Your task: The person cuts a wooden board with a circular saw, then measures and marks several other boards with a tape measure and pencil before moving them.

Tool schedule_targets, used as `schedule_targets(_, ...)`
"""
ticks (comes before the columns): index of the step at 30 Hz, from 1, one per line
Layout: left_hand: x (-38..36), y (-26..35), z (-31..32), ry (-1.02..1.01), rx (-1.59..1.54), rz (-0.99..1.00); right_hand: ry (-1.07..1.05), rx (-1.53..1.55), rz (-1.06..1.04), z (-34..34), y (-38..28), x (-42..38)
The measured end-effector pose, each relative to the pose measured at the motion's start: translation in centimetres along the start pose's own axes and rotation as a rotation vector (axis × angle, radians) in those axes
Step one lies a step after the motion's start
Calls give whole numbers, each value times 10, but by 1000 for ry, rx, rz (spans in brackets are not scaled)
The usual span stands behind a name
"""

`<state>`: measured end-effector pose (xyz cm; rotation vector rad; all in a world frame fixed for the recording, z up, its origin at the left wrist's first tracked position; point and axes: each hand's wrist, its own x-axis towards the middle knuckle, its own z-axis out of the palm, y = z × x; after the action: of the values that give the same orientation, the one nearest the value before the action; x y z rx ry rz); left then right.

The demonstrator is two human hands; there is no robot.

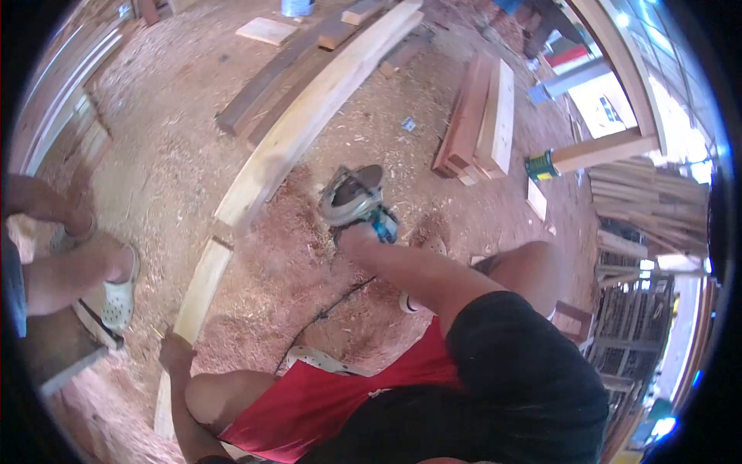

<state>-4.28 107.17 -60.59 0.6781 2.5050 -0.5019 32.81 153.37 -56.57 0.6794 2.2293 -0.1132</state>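
My right hand [357, 232] is wrapped round the handle of a power tool [354, 195] with a metal base and teal parts, held above the shavings beside the long pale beam [290, 127]. Its fingers are mostly hidden by the tool and wrist. At lower left, my left hand [178, 353] grips a pale board [203, 290] near its lower part. The upper end of that board meets the lower end of the long beam. A black cable [321, 315] runs over the ground between my arms.
Another person's legs [77, 271] and pale clog are at the left. Dark beams [270, 69] lie beyond the pale beam. Reddish planks [471, 116] are stacked at upper right, near a green can [541, 165] and a wooden frame [607, 151]. Shavings cover the ground.
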Motion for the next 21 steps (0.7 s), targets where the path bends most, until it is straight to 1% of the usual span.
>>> schedule_targets(2,2,3,-15,-71,27,-29,64,140,72,30,-17,5)
schedule_targets(4,-3,2,-19,-6,15,47,163,164,52,73,-35,18)
schedule_targets(5,-5,3,-24,24,13,89,211,177,45,83,-39,25)
schedule_targets(7,-10,6,-35,23,24,38,318,5,52,86,-45,29)
schedule_targets(8,-14,6,-40,14,30,17,261,6,49,86,-50,27)
schedule_targets(9,-15,5,-42,18,47,-53,205,7,47,83,-55,22)
schedule_targets(11,-4,8,-40,42,66,-186,-80,188,29,38,-56,-1)
schedule_targets(13,-31,15,-79,34,99,-120,130,-48,-66,23,-67,-36)
schedule_targets(14,-29,11,-83,57,125,-91,101,-105,-143,11,-78,-42)
schedule_targets(15,-28,0,-84,83,148,-65,25,-97,-239,-7,-87,-47)
schedule_targets(17,-31,-29,-90,228,76,110,-115,-11,-437,-46,-99,-51)
schedule_targets(18,-39,-27,-106,271,12,106,-128,31,-506,-69,-99,-57)
schedule_targets(19,-65,-12,-137,309,-56,96,-96,76,-555,-90,-98,-65)
schedule_targets(20,-84,-2,-164,345,-129,85,15,136,-576,-111,-94,-82)
schedule_targets(21,-90,-1,-184,338,-139,103,126,195,-596,-130,-89,-96)
